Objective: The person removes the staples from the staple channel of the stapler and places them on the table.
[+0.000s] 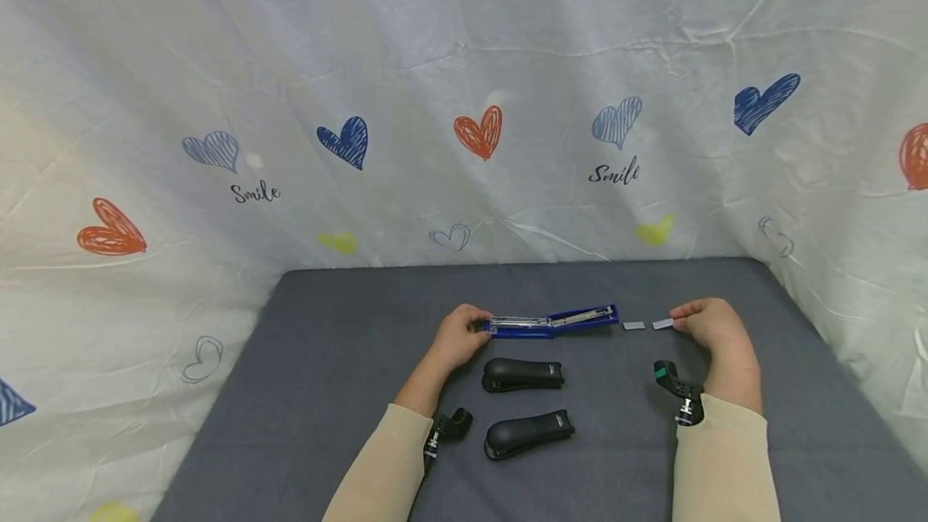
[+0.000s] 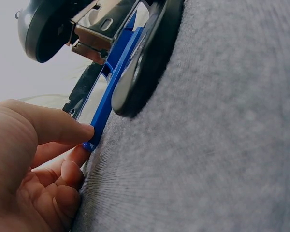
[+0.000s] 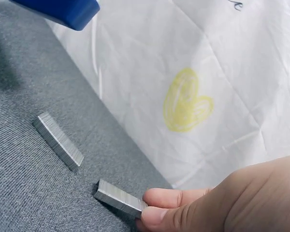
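A blue stapler (image 1: 522,334) lies opened out flat near the back of the table, its metal parts showing. My left hand (image 1: 460,337) pinches its left end between thumb and fingers, as the left wrist view also shows. Off to the right, my right hand (image 1: 714,326) pinches one end of a strip of staples (image 3: 120,198) between thumb and fingertips, low over the cloth. A second strip of staples (image 3: 59,140) lies on the cloth between that strip and the stapler's right end.
Two black staplers (image 1: 522,374) (image 1: 529,433) lie closed on the grey-covered table (image 1: 348,393), nearer to me than the blue one. Behind the table's back edge hangs a white curtain (image 1: 406,208) printed with hearts.
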{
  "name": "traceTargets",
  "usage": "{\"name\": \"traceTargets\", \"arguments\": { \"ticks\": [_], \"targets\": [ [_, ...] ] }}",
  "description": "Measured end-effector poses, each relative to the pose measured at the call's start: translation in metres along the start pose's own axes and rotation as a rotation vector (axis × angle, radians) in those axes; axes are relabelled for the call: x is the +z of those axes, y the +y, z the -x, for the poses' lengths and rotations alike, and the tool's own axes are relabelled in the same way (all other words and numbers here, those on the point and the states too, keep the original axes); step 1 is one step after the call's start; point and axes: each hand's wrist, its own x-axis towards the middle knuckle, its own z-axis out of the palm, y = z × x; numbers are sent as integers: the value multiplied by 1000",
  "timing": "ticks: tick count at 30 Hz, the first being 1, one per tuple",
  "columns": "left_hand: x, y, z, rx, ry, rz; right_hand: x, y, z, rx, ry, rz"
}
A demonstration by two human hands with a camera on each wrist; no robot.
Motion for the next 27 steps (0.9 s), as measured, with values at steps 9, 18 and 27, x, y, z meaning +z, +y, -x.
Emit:
{"name": "traceTargets", "arguments": {
  "ticks": [9, 18, 27],
  "targets": [
    [1, 1, 1, -4, -2, 6, 3, 1, -1, 24, 25, 35],
    [0, 2, 0, 6, -5, 4, -1, -4, 4, 11, 38, 43],
    [0, 2, 1, -7, -1, 0, -8, -17, 10, -30, 47, 62]
  ]
}}
